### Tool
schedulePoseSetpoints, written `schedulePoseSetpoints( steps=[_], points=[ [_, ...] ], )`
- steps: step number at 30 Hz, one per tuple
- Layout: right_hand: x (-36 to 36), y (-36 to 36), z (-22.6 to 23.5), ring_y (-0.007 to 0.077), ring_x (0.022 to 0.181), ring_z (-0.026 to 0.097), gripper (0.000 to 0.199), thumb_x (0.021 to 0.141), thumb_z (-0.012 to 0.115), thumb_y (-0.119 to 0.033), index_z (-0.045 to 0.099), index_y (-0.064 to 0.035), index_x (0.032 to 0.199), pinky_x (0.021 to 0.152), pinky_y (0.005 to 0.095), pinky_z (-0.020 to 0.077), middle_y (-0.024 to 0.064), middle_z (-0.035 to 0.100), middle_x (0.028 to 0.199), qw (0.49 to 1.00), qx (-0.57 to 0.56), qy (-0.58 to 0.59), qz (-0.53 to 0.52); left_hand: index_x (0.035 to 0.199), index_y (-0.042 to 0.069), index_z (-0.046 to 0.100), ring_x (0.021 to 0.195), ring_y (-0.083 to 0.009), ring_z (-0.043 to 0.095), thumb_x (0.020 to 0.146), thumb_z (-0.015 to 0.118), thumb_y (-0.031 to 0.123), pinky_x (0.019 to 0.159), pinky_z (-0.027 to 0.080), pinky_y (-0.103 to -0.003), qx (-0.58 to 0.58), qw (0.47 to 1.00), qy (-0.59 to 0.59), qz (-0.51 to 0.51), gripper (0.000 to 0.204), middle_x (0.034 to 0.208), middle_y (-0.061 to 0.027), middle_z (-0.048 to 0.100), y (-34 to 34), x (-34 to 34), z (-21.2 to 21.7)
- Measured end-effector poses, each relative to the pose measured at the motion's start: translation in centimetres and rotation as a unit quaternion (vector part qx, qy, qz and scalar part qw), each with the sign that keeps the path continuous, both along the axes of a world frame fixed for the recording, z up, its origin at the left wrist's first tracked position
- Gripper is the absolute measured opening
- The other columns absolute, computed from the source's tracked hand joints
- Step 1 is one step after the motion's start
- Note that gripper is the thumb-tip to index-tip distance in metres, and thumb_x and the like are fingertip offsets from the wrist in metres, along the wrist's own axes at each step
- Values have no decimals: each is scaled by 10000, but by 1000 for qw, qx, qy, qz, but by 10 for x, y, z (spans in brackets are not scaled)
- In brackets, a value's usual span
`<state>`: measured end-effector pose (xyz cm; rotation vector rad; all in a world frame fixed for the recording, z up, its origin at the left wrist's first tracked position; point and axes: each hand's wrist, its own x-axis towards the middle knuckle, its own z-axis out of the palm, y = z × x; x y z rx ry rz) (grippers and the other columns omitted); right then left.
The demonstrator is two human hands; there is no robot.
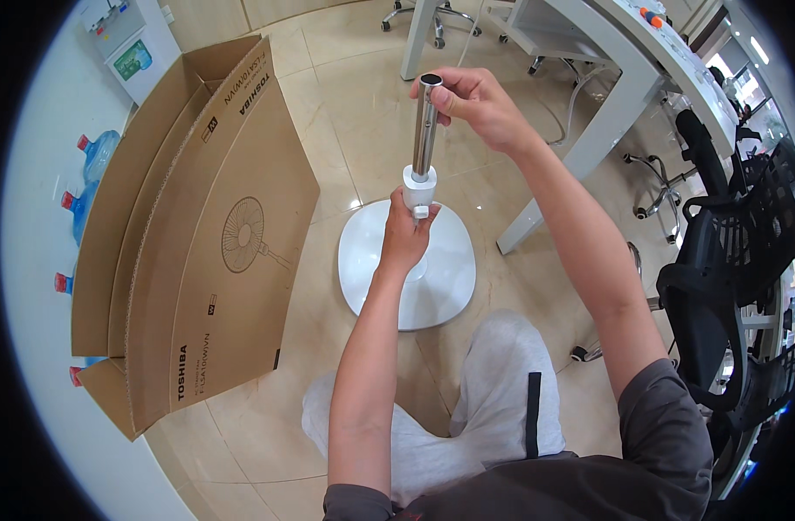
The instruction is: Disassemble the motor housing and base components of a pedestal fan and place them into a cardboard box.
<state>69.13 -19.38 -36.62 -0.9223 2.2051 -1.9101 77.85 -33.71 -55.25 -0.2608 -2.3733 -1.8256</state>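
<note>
A white fan base with rounded corners lies flat on the floor before my knees. Above it stands the fan pole, whose chrome tube rises out of a white collar with a small white knob on its near side. My left hand is wrapped round the pole just below the collar, hiding the lower part. Near the tube's dark-capped top, my right hand pinches the chrome between thumb and fingers.
A tall open cardboard box with a fan drawing stands at the left. Behind it are blue water bottles and a white water dispenser. White desk legs and black mesh chairs are on the right.
</note>
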Motion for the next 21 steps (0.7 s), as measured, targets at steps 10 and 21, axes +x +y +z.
schedulePoseSetpoints(
  steps=[10, 21],
  points=[
    [15, 2, -15, 78, 674, 500, 432, 937, 648, -431, 710, -13, 1023, 630, 237, 437, -17, 625, 806, 998, -44, -36, 0, 1242, -8, 369, 977, -369, 631, 961, 605, 293, 842, 486, -430, -3, 999, -28, -34, 475, 1043, -228, 626, -4, 8, 5],
    [77, 9, -27, 98, 685, 518, 479, 951, 603, -467, 690, -12, 1070, 647, 246, 441, -14, 581, 800, 998, 19, -32, -41, 1262, -17, 327, 962, -296, 683, 916, 638, 93, 871, 505, -384, -49, 998, -18, -35, 478, 1007, -165, 683, -2, 46, -2]
  ],
)
